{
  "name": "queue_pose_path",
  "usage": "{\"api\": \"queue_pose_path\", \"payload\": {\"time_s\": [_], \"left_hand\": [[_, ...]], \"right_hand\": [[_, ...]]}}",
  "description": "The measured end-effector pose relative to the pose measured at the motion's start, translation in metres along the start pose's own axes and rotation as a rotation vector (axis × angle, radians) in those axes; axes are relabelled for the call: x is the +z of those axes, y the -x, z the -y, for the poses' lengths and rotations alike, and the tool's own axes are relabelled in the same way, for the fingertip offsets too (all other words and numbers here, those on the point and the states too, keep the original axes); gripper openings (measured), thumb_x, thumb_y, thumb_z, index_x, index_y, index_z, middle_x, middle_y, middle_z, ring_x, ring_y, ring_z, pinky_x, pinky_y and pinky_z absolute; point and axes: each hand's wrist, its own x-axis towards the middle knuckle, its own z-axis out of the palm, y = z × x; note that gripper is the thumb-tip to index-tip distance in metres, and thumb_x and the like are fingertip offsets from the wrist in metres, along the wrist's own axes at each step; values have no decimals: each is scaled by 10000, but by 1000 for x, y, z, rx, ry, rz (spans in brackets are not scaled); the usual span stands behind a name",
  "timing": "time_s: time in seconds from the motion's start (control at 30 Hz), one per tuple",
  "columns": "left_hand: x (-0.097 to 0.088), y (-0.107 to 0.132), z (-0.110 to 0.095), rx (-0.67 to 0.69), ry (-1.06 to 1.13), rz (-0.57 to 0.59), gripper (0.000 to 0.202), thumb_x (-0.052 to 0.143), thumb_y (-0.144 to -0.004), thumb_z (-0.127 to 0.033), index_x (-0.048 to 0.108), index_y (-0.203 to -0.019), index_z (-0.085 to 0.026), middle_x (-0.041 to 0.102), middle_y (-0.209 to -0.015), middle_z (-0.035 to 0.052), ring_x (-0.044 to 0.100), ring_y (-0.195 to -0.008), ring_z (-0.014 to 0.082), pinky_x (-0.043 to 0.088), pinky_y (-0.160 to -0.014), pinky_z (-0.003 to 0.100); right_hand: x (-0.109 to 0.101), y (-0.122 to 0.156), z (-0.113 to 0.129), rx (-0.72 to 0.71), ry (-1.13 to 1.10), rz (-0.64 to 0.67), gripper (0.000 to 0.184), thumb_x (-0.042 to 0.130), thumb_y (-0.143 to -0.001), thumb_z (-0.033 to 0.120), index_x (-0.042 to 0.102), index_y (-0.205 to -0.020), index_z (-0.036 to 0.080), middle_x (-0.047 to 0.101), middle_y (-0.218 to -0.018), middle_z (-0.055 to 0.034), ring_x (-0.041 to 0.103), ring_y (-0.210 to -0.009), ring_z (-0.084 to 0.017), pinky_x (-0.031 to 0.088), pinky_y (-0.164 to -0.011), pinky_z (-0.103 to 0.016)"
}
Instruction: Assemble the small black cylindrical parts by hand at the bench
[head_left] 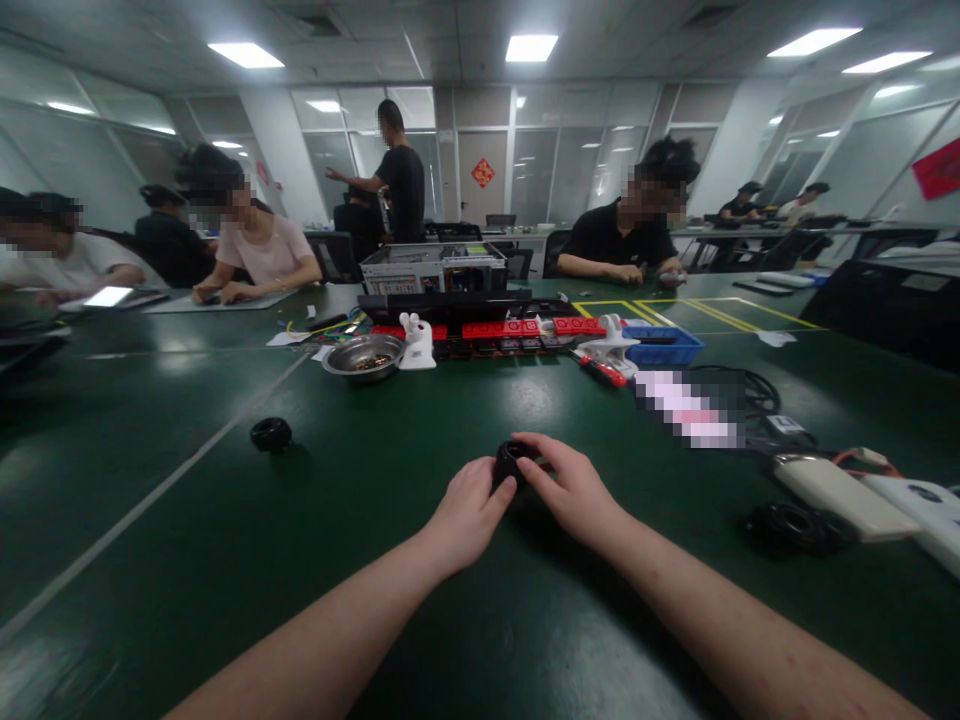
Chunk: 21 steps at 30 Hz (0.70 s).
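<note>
Both my hands hold a small black coil (512, 455), which looks like a wound-up cable, just above or on the green table. My left hand (474, 505) grips its left side, with the thumb pressed against the front. On the other side, my right hand (568, 490) has its thumb and fingers closed around the coil's right and upper edge. A similar black coil (271, 434) lies on the table to the left. More black coils (799, 527) rest in a bunch at the right.
Ahead stand a metal bowl (363, 358) of small parts, a white stand (418, 342), red strips (501, 329), an open computer case (435, 270) and a blue bin (664, 345). A red-handled screwdriver (602, 370) lies nearby. Cream boxes (844, 495) sit right. Other people work across the table (225, 600).
</note>
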Motion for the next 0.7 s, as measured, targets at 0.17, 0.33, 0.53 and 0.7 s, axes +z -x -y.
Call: {"api": "queue_pose_path", "payload": {"time_s": [0.17, 0.33, 0.53, 0.7], "left_hand": [[-1, 0, 2, 33, -210, 27, 286, 431, -732, -408, 607, -834, -208, 548, -975, 62, 432, -982, 231, 256, -906, 378], [-13, 0, -2, 24, -244, 37, 431, 576, -605, -434, 567, -979, -220, 518, -1056, 67, 407, -1035, 255, 246, -920, 395], [-8, 10, -22, 105, -198, 29, 502, 619, -582, -316, 503, -1065, -247, 520, -1023, 47, 462, -960, 224, 327, -866, 354], [-3, 18, -25, 123, -309, -37, 347, 592, -616, -263, 544, -958, -223, 538, -936, 44, 493, -872, 204, 366, -794, 323]], "right_hand": [[-5, -3, -3, 16, 96, 157, 288, 403, -796, 303, 499, -1040, 185, 570, -992, -63, 515, -915, -179, 388, -796, -320], [-18, -5, -7, 36, -26, 294, 269, 520, -724, 260, 494, -982, 190, 563, -953, -49, 526, -876, -162, 405, -767, -305], [-12, -3, -15, 110, -273, 340, 464, 629, -614, 293, 401, -992, 152, 533, -901, -52, 540, -754, -145, 447, -636, -274], [-13, -10, -23, 154, -312, 134, 487, 447, -740, 426, 328, -1128, 157, 461, -1021, -84, 530, -742, -121, 436, -629, -263]]}}
